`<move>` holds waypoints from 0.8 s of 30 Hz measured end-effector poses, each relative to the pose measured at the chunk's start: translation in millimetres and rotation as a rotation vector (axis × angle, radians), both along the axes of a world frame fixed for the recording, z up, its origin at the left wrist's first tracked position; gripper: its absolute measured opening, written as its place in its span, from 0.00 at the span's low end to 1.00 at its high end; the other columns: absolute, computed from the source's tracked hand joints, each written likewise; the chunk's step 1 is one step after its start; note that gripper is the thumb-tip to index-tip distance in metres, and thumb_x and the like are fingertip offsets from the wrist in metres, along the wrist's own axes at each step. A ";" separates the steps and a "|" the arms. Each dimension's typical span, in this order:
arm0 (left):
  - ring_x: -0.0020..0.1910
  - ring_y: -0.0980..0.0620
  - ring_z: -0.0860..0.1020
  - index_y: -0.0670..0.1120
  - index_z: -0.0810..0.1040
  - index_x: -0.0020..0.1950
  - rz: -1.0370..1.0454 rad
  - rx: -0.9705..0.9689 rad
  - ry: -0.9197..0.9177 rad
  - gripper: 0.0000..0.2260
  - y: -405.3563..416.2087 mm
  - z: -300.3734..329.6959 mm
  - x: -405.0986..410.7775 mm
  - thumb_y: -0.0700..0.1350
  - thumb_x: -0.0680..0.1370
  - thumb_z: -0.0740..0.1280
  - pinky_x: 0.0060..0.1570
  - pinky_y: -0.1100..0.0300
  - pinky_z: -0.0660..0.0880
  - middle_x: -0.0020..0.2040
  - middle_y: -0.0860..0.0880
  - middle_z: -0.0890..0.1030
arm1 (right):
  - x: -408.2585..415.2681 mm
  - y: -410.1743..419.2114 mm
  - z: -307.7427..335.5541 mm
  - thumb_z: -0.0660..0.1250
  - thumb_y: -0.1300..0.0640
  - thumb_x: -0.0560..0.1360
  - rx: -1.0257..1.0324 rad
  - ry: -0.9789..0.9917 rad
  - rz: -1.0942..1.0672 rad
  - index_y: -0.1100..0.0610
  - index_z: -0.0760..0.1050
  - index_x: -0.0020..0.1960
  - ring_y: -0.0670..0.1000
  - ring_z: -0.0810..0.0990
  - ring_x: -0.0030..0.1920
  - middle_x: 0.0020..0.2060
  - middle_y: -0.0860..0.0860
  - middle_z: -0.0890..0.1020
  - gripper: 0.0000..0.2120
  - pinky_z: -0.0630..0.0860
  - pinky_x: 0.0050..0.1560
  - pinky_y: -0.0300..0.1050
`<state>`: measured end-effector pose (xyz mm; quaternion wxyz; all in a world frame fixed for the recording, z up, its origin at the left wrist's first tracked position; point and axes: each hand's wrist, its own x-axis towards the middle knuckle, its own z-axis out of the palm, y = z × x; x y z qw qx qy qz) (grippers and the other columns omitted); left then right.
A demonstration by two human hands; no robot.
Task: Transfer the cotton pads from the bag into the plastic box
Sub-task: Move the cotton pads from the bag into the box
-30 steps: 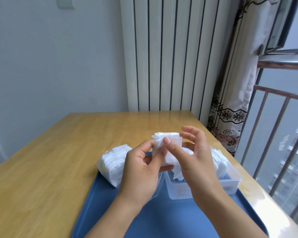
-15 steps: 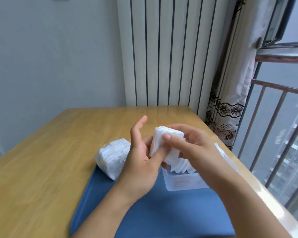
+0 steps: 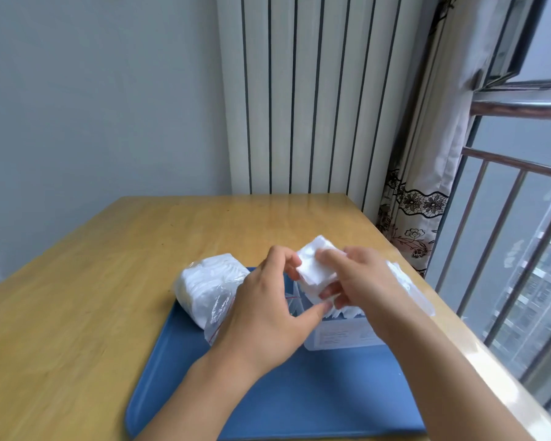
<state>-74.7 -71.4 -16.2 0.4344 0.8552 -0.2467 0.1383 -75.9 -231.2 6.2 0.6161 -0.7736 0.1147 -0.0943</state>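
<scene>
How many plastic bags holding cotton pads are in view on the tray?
1: the bag of cotton pads lies on the blue tray's far left corner, left of both hands; others may be hidden behind them.

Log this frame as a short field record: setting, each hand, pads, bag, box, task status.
setting: wooden table with a blue tray, beside a window
left hand: fingers curled, touching the stack of cotton pads
right hand: pinches the same stack
stack of cotton pads: held in the air above the plastic box
bag: lies on the tray's left part, still holding pads
plastic box: on the tray, already contains some pads
task status: under way; held stack not yet in the box
</scene>
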 end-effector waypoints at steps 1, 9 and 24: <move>0.29 0.62 0.73 0.59 0.65 0.52 0.013 0.026 0.007 0.24 0.1 -1.7 0.5 0.59 0.68 0.78 0.30 0.69 0.65 0.39 0.58 0.74 | 2.0 1.4 -3.4 0.66 0.54 0.77 -0.137 0.017 -0.029 0.66 0.78 0.46 0.48 0.75 0.21 0.24 0.54 0.82 0.14 0.68 0.23 0.39; 0.38 0.56 0.73 0.53 0.76 0.46 -0.102 0.385 -0.008 0.14 -2.9 -9.4 2.0 0.63 0.77 0.65 0.47 0.56 0.75 0.56 0.61 0.72 | 11.5 1.7 -22.8 0.68 0.49 0.69 -0.792 -0.025 -0.300 0.59 0.68 0.33 0.56 0.70 0.29 0.26 0.51 0.73 0.16 0.63 0.27 0.46; 0.51 0.50 0.77 0.51 0.78 0.48 -0.085 0.489 0.022 0.21 -9.8 -15.4 -0.7 0.69 0.75 0.63 0.50 0.54 0.74 0.51 0.56 0.73 | 14.0 -5.9 -18.2 0.68 0.26 0.66 -0.667 -0.020 -0.038 0.60 0.64 0.28 0.52 0.69 0.25 0.22 0.54 0.67 0.37 0.62 0.30 0.46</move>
